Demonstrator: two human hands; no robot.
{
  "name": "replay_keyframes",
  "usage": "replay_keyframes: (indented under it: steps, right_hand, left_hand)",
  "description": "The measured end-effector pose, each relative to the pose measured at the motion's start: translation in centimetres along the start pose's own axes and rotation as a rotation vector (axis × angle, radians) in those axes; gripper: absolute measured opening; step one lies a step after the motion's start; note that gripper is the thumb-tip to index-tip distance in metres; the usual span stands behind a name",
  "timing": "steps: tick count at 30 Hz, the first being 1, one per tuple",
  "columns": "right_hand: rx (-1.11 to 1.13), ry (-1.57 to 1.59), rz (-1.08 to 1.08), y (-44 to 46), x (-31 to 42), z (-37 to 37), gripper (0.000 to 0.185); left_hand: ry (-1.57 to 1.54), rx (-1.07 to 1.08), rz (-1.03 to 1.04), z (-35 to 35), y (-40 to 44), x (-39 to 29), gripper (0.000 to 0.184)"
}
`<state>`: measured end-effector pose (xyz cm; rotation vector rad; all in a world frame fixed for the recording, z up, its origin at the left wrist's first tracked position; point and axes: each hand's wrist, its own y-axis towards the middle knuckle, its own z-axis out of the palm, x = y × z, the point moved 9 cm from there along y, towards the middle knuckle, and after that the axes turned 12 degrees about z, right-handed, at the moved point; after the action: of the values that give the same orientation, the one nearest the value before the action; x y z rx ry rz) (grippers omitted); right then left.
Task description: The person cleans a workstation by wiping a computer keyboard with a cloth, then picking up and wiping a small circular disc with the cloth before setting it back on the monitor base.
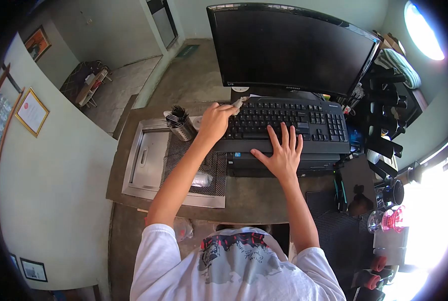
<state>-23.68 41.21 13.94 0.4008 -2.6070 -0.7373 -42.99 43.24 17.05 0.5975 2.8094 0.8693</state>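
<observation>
A black keyboard (276, 120) lies on a black box-shaped unit (284, 161) below a large dark monitor (294, 47). At the keyboard's upper left corner, my left hand (216, 120) is closed on a small whitish cloth (240, 104), which touches the keyboard's edge. My right hand (284, 154) rests with fingers spread on the lower middle of the keyboard, its fingertips on the keys, and holds nothing.
Left of the keyboard, a metal cup of dark sticks (182, 129) stands by a metal-framed panel (142, 159) with black mesh. A clear wrapped item (202, 179) lies on the mesh. Black cup holders (384, 120) and a pink glass item (393, 219) are at the right.
</observation>
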Motion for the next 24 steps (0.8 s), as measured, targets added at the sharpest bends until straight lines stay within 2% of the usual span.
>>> replay_keyframes:
  steps: [3,7,15,20,24]
  right_hand:
    - [-0.009,-0.004,-0.004,-0.1,0.0,0.0,0.077]
    - [-0.014,-0.004,-0.011,-0.1,0.1,0.0,0.077]
    - [-0.047,0.010,-0.037,-0.2,0.1,-0.4,0.075]
    - [-0.031,0.025,-0.028,-0.2,-0.1,0.0,0.076]
    - [-0.040,0.032,-0.037,-0.2,0.0,-0.3,0.076]
  left_hand:
    - [-0.137,-0.092,-0.004,0.1,0.7,-0.1,0.024]
    - [-0.275,-0.063,0.042,1.4,2.3,-1.2,0.023]
    - [-0.171,0.062,0.086,1.5,2.5,-1.3,0.019]
    - [-0.239,0.081,0.059,0.2,1.5,0.5,0.017]
    - [-0.149,0.249,0.032,0.3,1.9,0.2,0.016]
